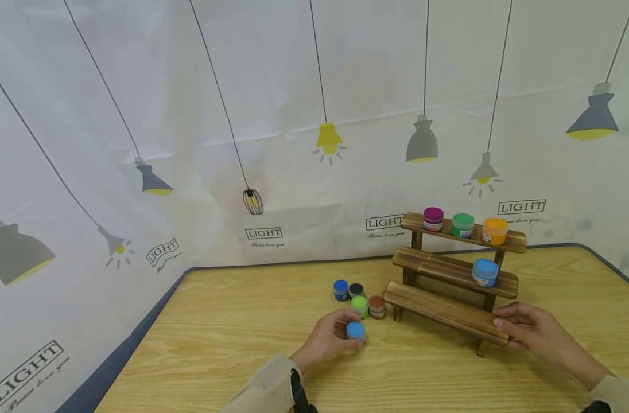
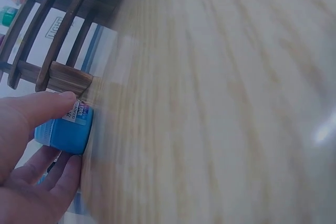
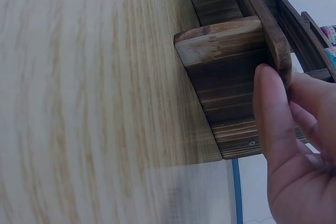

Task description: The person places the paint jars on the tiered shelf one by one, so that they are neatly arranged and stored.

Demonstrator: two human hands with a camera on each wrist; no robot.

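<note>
My left hand (image 1: 326, 338) grips a small light blue paint jar (image 1: 355, 331) low over the table, with the thumb on one side and the fingers on the other. In the left wrist view the jar (image 2: 72, 132) shows its label near the thumb tip. My right hand (image 1: 539, 332) pinches the right end of the lowest step of a three-tier wooden display stand (image 1: 438, 306). Close up in the right wrist view, fingertips lie on both sides of that board's end (image 3: 281, 51).
Purple (image 1: 433, 220), green (image 1: 462, 226) and orange (image 1: 494, 232) jars stand on the top tier. A blue jar (image 1: 485, 273) is on the middle tier's right. Dark blue (image 1: 341, 290), black (image 1: 356, 291), lime green (image 1: 360, 307) and brown (image 1: 377, 307) jars cluster left of the stand.
</note>
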